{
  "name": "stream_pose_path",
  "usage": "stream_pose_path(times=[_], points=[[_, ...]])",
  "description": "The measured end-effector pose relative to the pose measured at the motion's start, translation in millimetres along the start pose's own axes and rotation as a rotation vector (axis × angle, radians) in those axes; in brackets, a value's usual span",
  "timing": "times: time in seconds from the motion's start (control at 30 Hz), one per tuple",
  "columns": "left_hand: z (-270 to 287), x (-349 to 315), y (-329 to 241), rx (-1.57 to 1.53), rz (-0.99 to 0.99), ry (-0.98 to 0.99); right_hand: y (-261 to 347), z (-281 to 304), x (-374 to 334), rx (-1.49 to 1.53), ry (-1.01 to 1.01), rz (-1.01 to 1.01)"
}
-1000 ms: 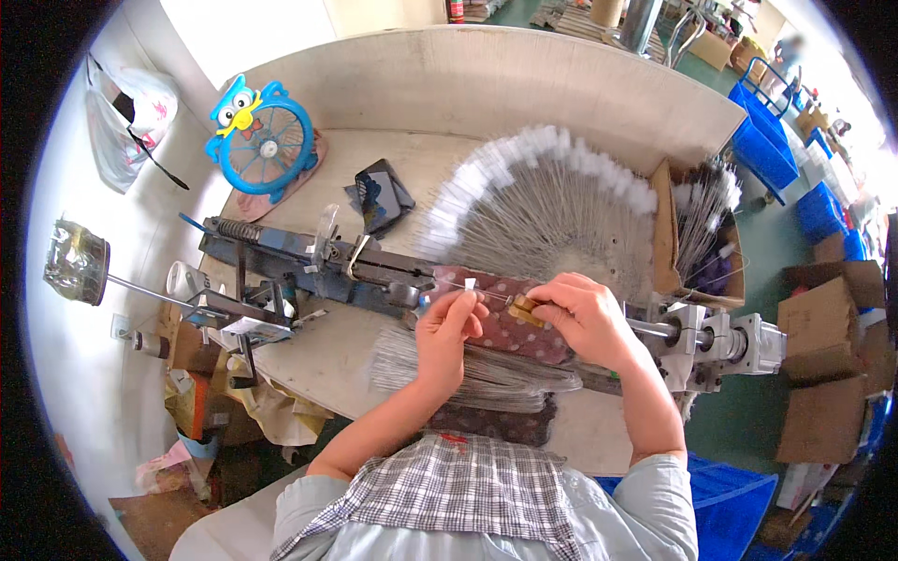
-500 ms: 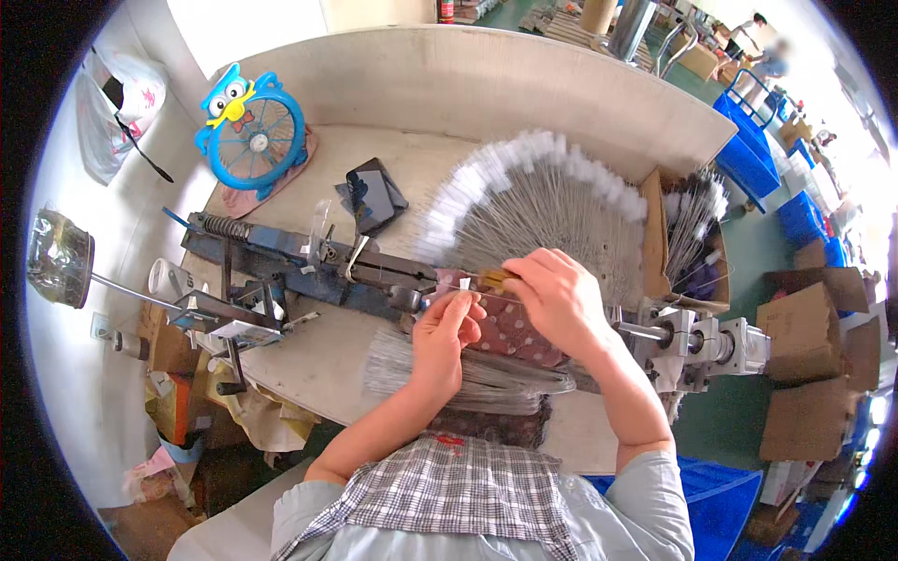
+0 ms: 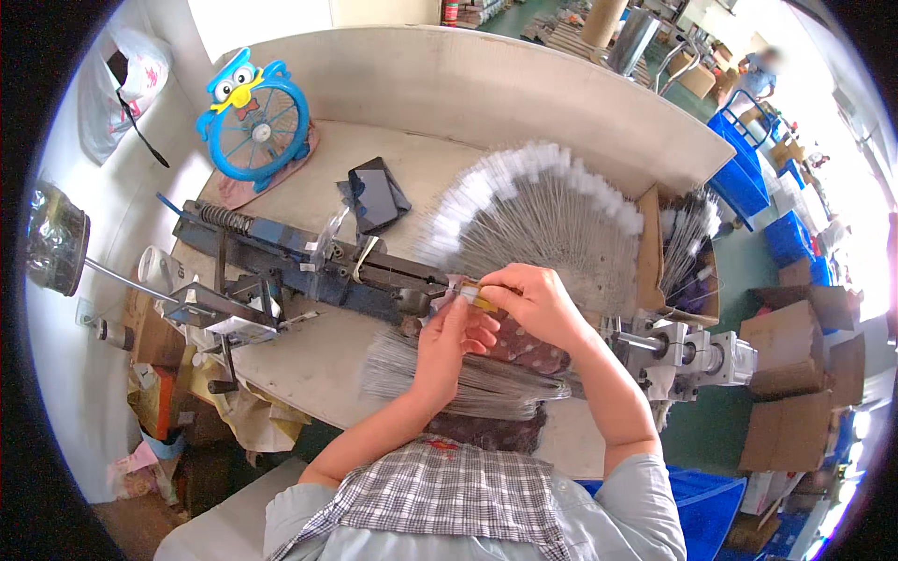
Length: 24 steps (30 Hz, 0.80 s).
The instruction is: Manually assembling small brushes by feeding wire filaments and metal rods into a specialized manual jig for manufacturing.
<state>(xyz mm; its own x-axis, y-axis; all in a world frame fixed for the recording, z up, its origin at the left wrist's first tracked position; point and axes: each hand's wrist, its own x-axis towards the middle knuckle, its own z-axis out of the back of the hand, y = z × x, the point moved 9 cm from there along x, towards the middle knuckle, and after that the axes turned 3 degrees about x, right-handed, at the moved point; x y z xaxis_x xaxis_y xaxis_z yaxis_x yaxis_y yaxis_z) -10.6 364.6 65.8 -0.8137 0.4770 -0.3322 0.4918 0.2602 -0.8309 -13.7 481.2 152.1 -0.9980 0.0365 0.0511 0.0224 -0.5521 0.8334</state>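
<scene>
My left hand (image 3: 447, 346) is closed, thumb and fingertips pinching a small white piece (image 3: 469, 292). Right beside it my right hand (image 3: 535, 301) is closed on a small yellowish piece (image 3: 484, 301), mostly covered by the fingers, so its kind does not show. The two pieces meet or overlap; which, I cannot tell. Both hands are at the right end of a long dark metal bench device (image 3: 323, 271) with a spring. Below them lies a bundle of thin metal wires (image 3: 449, 379), near a brown dotted cloth (image 3: 519, 346).
White-tipped wire rods (image 3: 552, 210) lie fanned out behind my hands, beside a cardboard box (image 3: 649, 245) with more rods. A motor-like machine (image 3: 687, 351) stands at right. A phone (image 3: 377, 196) and blue cartoon fan (image 3: 260, 131) are at back left; a crank device (image 3: 229, 318) at left.
My right hand has moved a little left and down, bringing the yellowish piece against the white one at my left fingertips. The view has shifted slightly.
</scene>
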Motion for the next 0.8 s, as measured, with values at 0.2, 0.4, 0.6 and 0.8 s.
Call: stream_pose_path(times=[0.2,0.4,0.6,0.8], points=[[-2,4,7,-0.15,0.074,0.014,13,1,-12,-0.158,-0.128,0.137],[1,2,2,-0.393,-0.078,-0.068,47,-13,-20,-0.427,-0.382,0.365],[-11,-1,8,-0.38,-0.012,0.018,45,6,-36,-0.414,-0.453,0.447],[-5,1,0,-0.348,-0.121,-0.059,44,3,-38,-0.471,-0.389,0.46]])
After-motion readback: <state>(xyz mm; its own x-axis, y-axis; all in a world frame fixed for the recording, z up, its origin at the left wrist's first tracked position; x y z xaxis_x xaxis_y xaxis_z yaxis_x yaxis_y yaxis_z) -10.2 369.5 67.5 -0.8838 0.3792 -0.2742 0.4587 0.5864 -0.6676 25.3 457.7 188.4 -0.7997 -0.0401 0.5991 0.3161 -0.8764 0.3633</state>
